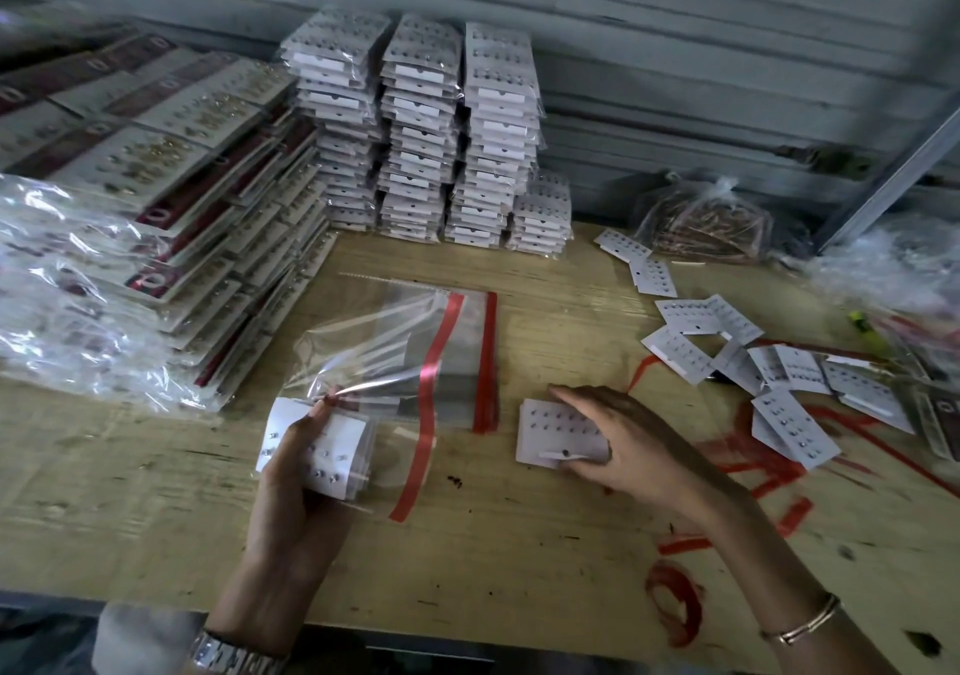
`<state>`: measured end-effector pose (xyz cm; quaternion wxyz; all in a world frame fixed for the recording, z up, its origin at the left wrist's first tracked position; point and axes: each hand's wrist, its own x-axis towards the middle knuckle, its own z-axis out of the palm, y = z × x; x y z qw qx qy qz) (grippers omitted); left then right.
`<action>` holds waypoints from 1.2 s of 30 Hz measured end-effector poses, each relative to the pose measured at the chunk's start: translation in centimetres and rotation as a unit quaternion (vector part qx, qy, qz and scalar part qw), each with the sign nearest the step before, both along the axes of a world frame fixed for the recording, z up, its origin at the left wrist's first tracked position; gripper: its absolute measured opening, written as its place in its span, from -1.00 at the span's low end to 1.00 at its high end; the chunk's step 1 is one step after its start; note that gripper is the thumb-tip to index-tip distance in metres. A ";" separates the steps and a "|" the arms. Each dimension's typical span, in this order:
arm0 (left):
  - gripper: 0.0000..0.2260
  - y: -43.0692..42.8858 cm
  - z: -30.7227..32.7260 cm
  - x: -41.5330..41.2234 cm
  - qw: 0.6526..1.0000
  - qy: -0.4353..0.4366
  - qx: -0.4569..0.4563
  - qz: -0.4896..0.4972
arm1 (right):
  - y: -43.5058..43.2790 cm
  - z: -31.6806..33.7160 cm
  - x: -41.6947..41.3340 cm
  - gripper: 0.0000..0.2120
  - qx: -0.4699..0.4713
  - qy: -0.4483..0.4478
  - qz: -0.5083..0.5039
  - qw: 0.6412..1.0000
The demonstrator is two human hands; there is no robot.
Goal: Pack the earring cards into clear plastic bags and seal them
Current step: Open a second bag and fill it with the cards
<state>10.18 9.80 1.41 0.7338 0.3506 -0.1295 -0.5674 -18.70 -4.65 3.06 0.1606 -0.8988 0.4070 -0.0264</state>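
My left hand (296,471) grips a small stack of white earring cards (332,458) that sits inside a clear plastic bag (384,362) with a red strip along its mouth. The bag's open end points up and to the right. A pile of flat clear bags (467,357) with red strips lies on the table just behind it. My right hand (618,440) rests over another short stack of white earring cards (553,430) on the wooden table (467,544), thumb at the stack's near edge, fingers curved over its top. Loose earring cards (727,352) lie scattered to the right.
Tall columns of bagged white cards (426,128) stand against the back wall. Stacks of maroon-and-white bagged cards (156,196) fill the left side. A bag of reddish items (711,222) and crumpled plastic (893,269) sit at the back right. Red paint marks the table's right part.
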 end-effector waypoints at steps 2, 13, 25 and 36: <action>-0.79 0.0 -0.1 0.1 1.000 0.005 0.002 -0.001 | -0.3 0.0 0.1 -0.20 0.000 0.013 0.004 1.000; -0.80 -0.1 0.0 -0.1 1.000 0.005 0.009 0.013 | -0.3 -1.1 0.2 -0.13 -0.006 0.013 0.007 1.000; -0.81 -0.1 0.0 0.0 1.000 -0.007 0.004 0.011 | -1.2 -0.6 0.2 -0.11 0.035 0.039 0.010 0.999; -0.79 0.0 -0.1 0.1 1.000 -0.015 -0.002 0.008 | -1.8 0.5 -0.9 -0.18 0.049 -0.059 -0.020 0.997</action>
